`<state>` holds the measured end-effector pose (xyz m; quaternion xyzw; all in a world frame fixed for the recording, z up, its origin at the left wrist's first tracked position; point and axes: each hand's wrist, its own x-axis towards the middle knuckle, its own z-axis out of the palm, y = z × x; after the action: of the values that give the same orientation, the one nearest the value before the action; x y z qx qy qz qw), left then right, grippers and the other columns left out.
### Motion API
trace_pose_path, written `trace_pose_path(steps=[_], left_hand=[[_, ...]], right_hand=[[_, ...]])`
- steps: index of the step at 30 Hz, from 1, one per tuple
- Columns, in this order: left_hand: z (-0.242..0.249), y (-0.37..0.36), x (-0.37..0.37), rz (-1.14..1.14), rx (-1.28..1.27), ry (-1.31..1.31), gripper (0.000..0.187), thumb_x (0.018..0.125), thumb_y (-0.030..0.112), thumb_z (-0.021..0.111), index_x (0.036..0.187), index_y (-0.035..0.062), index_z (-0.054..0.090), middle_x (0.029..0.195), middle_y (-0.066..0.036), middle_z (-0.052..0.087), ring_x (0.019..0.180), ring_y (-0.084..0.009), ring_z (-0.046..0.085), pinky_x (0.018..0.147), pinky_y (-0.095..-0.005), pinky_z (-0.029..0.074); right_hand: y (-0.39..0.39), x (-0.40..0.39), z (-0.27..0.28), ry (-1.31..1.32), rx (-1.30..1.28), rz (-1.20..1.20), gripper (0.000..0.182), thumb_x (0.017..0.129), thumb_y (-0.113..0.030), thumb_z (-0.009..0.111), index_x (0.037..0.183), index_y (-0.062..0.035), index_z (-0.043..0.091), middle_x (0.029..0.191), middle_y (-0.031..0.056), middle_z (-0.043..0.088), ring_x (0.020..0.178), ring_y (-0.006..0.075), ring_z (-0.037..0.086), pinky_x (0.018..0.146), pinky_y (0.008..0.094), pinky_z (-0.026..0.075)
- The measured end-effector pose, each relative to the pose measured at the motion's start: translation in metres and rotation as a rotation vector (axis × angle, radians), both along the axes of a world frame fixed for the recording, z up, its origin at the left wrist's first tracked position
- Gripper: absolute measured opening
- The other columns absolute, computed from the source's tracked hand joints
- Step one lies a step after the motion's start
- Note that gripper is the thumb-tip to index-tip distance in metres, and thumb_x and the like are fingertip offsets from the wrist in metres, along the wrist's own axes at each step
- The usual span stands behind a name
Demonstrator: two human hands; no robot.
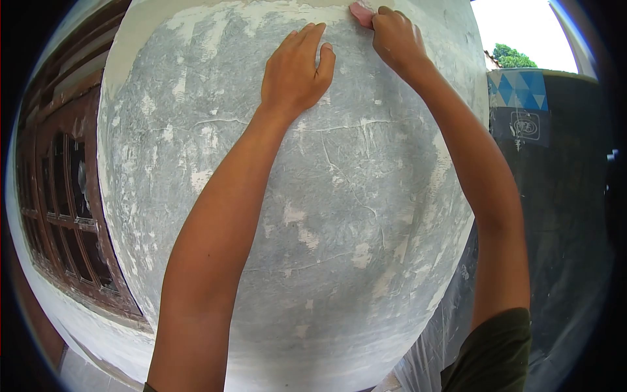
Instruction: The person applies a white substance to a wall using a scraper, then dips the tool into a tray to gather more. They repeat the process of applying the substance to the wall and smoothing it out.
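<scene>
A grey wall (313,196) with rough white patches and thin cracks fills the middle of the head view. High on it, my left hand (297,68) lies against the surface, fingers stretched upward and thumb apart, holding nothing. To its right, near the top edge, my right hand (398,39) is closed around a pinkish-red piece (361,14), which sticks out to the left of the fingers by the wall. The part of that piece inside the hand is hidden.
At the left stands a brown wooden window frame (91,222) with dark panes. On the right are a dark panel (568,196) and a blue-and-white patterned piece (519,89). Clear plastic sheeting (434,346) hangs at the lower right.
</scene>
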<state>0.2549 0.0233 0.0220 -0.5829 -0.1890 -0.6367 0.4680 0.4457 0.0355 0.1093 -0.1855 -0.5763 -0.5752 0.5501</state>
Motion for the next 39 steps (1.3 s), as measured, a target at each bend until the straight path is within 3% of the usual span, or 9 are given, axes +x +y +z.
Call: trace_pose_path(steps=[5,6,10,15,18,26,33,37,39], left_hand=[[0.001,0.001,0.0,0.012,0.009,-0.007,0.042,0.098,0.029,0.046,0.134,0.008,0.058,0.135,-0.016,0.06,0.128,-0.041,0.052,0.109,-0.0444,0.04],[0.001,0.002,0.0,0.013,0.006,-0.006,0.042,0.098,0.029,0.046,0.134,0.008,0.058,0.135,-0.016,0.06,0.128,-0.041,0.052,0.109,-0.0444,0.04],[0.003,0.004,0.0,0.026,0.009,-0.015,0.043,0.098,0.029,0.046,0.134,0.0079,0.058,0.136,-0.016,0.059,0.128,-0.0405,0.052,0.11,-0.0442,0.04],[0.001,0.004,-0.001,0.011,0.019,-0.003,0.043,0.098,0.029,0.046,0.134,0.0075,0.057,0.135,-0.016,0.06,0.128,-0.0405,0.053,0.109,-0.0441,0.041],[0.002,0.004,0.0,0.027,0.025,-0.016,0.043,0.098,0.029,0.046,0.134,0.0073,0.057,0.133,-0.017,0.061,0.127,-0.0403,0.053,0.108,-0.044,0.041],[0.001,0.001,0.0,0.024,0.008,-0.014,0.045,0.095,0.028,0.047,0.129,-0.0002,0.059,0.134,-0.02,0.06,0.126,-0.0411,0.054,0.108,-0.0456,0.042],[0.002,0.003,-0.002,0.032,0.024,-0.014,0.043,0.098,0.028,0.046,0.133,0.0058,0.058,0.134,-0.017,0.06,0.127,-0.0379,0.054,0.107,-0.0438,0.042],[0.002,0.003,0.001,0.033,0.015,-0.015,0.043,0.098,0.028,0.046,0.133,0.0058,0.058,0.134,-0.017,0.06,0.127,-0.0379,0.054,0.107,-0.0441,0.042],[0.002,0.003,-0.002,0.03,0.001,-0.025,0.043,0.098,0.028,0.046,0.133,0.0058,0.058,0.134,-0.017,0.06,0.127,-0.0382,0.054,0.107,-0.0443,0.042]], right_hand=[[-0.012,0.013,0.003,0.022,0.048,0.008,0.015,0.083,0.001,0.053,0.085,0.0013,0.068,0.091,0.0144,0.064,0.088,0.0342,0.064,0.08,0.0479,0.052],[-0.004,0.016,0.027,0.06,0.015,0.061,0.016,0.087,-0.005,0.052,0.08,0.0042,0.064,0.089,0.0259,0.063,0.09,0.044,0.061,0.078,0.0514,0.048],[0.004,0.022,0.068,0.116,0.109,0.103,0.015,0.085,-0.004,0.053,0.077,0.0034,0.063,0.086,0.0248,0.062,0.088,0.044,0.06,0.078,0.0511,0.047],[0.019,0.025,0.014,0.044,0.022,-0.145,0.015,0.082,0.001,0.055,0.088,0.0003,0.069,0.091,0.0143,0.064,0.089,0.0343,0.063,0.08,0.0472,0.052],[-0.006,0.011,-0.031,-0.063,0.028,0.019,0.015,0.082,0.001,0.055,0.087,0.0004,0.068,0.093,0.0171,0.064,0.089,0.0374,0.063,0.079,0.0477,0.051],[0.013,0.03,0.065,0.195,0.055,0.15,0.018,0.088,-0.005,0.052,0.078,0.006,0.062,0.085,0.0273,0.061,0.085,0.0455,0.06,0.077,0.0522,0.047],[-0.003,0.03,-0.03,-0.001,-0.009,-0.017,0.014,0.085,-0.002,0.054,0.085,0.0018,0.068,0.092,0.0186,0.065,0.086,0.0396,0.063,0.078,0.0492,0.051],[-0.011,0.029,0.004,0.04,0.018,0.051,0.014,0.085,-0.002,0.054,0.082,0.0016,0.067,0.091,0.0177,0.065,0.085,0.0387,0.064,0.078,0.0487,0.052],[-0.001,0.031,0.044,0.162,0.012,0.109,0.019,0.089,-0.006,0.052,0.08,0.0058,0.063,0.086,0.0273,0.062,0.086,0.046,0.061,0.078,0.0517,0.048]])
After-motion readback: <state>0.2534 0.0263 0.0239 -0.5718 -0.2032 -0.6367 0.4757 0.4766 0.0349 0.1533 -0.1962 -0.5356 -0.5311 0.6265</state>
